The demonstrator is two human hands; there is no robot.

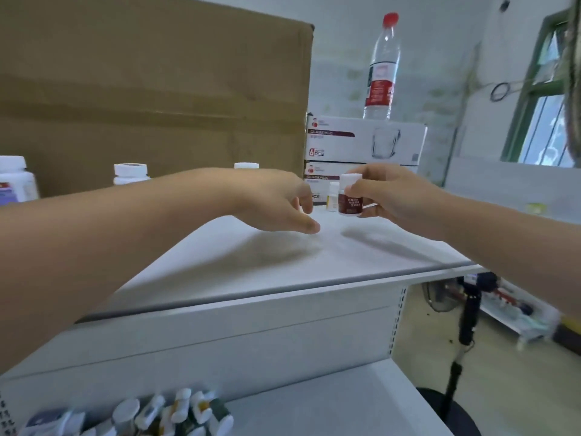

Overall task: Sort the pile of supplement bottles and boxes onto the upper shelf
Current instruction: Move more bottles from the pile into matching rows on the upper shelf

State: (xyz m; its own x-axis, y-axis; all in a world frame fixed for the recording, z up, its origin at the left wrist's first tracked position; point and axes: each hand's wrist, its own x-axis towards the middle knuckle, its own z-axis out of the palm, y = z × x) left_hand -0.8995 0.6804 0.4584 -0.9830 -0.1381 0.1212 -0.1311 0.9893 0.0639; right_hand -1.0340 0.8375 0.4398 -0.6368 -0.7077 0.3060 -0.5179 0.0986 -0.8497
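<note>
My right hand grips a small white bottle with a dark red label, held just above the upper shelf. A small yellow-labelled bottle stands right behind it. My left hand hovers over the shelf to the left of the held bottle, fingers loosely apart and holding nothing. White-capped bottles stand further left behind my forearm. On the lower shelf at the bottom left lies the pile of bottles.
A big cardboard box fills the back of the upper shelf. Two stacked glass-mug boxes stand at the back right with a water bottle on top. A fan stand is on the floor to the right.
</note>
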